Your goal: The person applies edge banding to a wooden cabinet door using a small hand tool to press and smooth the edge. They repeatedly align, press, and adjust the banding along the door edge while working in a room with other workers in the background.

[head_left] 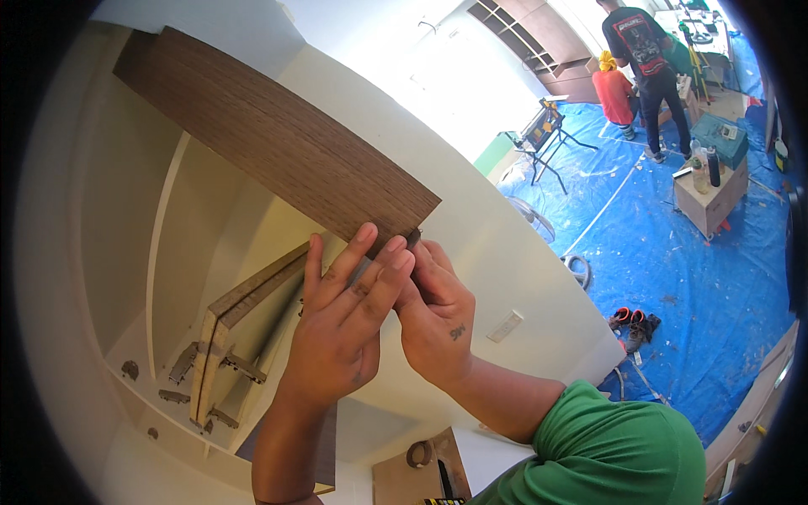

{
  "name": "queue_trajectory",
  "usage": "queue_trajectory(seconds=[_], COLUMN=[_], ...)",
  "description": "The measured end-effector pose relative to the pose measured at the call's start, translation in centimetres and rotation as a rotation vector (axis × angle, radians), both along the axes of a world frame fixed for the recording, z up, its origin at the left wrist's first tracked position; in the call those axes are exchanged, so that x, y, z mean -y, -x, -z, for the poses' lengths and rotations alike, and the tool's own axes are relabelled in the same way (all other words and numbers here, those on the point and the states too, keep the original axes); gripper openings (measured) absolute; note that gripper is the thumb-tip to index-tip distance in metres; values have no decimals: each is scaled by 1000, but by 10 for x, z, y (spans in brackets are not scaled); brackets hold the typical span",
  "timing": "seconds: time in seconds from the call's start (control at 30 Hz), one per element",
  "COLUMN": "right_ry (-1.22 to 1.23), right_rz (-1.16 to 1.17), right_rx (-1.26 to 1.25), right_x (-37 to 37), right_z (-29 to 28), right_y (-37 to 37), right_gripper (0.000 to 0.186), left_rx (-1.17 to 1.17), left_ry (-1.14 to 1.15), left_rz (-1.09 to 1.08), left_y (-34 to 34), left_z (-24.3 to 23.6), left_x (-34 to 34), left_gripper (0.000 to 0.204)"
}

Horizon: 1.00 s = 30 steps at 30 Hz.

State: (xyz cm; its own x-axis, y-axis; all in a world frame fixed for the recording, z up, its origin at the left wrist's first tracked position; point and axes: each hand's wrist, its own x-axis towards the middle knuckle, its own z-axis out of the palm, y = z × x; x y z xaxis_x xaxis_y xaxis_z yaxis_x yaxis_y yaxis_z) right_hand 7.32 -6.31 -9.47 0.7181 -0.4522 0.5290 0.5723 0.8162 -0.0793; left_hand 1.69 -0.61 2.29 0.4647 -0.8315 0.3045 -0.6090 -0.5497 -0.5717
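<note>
A brown wood-grain panel (278,135) runs slantwise above my hands, fixed along the top of a pale cabinet. My left hand (341,316) is open, its fingers stretched out and their tips against the panel's lower edge near its right end. Close beside it, my right hand (438,307) is closed at the panel's lower right corner, thumb and fingers pressed together. A small dark piece (413,238) shows at that corner, just above the right fingers. What the right hand pinches is mostly hidden behind the fingers.
Cabinet doors (252,295) stand swung out with several metal hinges (244,368). Below lies a brown roll (418,454) on a board. Blue sheeting (665,278) covers the floor, with shoes (635,326), a wooden box (711,198), a work stand (545,130) and two people (648,59).
</note>
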Motion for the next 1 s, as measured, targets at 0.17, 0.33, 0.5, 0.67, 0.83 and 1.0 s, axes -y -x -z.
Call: queue_trajectory(seconds=[0.17, 0.33, 0.5, 0.67, 0.83, 1.0], right_ry=[-10, -19, -64, -142, -61, -55], right_rz=[-64, -99, -182, -205, -2, -23], right_rx=[-22, -21, -25, -24, -54, -31], right_x=[1, 6, 11, 5, -1, 4], right_z=[-1, -3, -7, -7, -6, -4], right_y=[-1, -2, -2, 0, 4, 1], right_gripper=[49, 47, 46, 48, 52, 51], left_rx=[0, 35, 66, 85, 30, 27], left_ry=[0, -50, -85, -106, -42, -39], left_rz=[-13, -47, -63, -43, 40, 55], left_y=[-1, 0, -2, -6, -5, -6], left_z=[0, -2, -3, -1, -1, 1], left_x=[4, 10, 14, 10, 2, 3], left_gripper=[63, 57, 55, 54, 63, 63])
